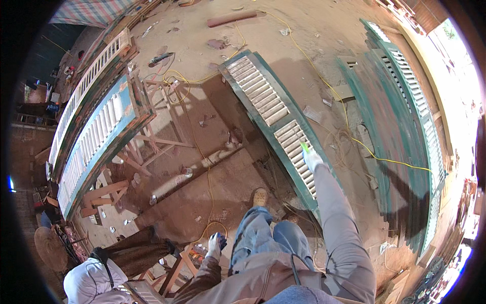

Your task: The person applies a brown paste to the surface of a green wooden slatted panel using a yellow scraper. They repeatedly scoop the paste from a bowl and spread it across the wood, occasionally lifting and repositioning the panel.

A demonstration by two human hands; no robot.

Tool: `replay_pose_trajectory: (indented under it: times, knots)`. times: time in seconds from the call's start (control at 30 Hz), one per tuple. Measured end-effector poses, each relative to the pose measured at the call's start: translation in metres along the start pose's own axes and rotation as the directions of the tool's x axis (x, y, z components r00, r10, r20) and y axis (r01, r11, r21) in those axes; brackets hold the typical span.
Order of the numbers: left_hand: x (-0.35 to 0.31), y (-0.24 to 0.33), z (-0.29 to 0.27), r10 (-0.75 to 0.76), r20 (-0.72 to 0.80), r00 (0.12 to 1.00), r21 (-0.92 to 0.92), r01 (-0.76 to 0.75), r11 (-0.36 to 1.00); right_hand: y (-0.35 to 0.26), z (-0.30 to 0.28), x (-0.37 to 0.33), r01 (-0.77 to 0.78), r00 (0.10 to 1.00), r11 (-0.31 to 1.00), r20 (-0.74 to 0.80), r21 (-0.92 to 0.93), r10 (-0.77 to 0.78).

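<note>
A long louvred shutter (298, 115), with a dark green frame and worn whitish slats, lies slantwise in front of me. My right arm reaches out over it. My right hand (313, 159), in a pale glove, is at the slats of its nearer panel, closed around a small bright green thing (305, 147) whose kind I cannot make out. Low at my left side hangs my left hand (214, 246), gloved in white with a dark blue-black patch at the fingers. Whether that patch is the glove's coating or something held does not show.
Blue-and-white louvred shutters (96, 133) rest on wooden trestles at left. Green shutters (400, 137) are stacked at right. A yellow cord (304, 53) snakes across the dusty floor, near a corded power tool (161, 59). Another person (96, 278) is at the lower left.
</note>
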State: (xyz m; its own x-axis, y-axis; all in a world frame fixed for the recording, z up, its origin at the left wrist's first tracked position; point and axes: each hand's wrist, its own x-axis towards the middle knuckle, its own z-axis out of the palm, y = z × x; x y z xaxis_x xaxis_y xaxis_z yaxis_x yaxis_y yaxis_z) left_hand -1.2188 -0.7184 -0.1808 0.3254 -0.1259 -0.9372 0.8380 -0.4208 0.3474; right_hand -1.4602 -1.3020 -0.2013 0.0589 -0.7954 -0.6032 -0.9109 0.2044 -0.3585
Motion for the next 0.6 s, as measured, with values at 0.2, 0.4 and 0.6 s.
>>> replay_pose_trajectory:
  times: [0.2,0.4,0.6]
  knots:
    - [0.020,-0.023,-0.037,-0.124,-0.055,0.991,-0.139,0.116,0.984,-0.307,-0.051,0.044,0.237,0.971,0.957,0.035,-0.164,-0.235]
    - [0.014,-0.044,0.002,-0.221,-0.130,0.967,-0.185,0.195,0.963,-0.371,-0.053,0.071,0.226,0.969,0.955,-0.060,-0.194,-0.241]
    - [-0.003,-0.037,0.036,-0.171,-0.080,0.982,-0.170,0.156,0.973,-0.318,-0.055,0.098,0.155,0.987,0.968,-0.018,-0.198,-0.162]
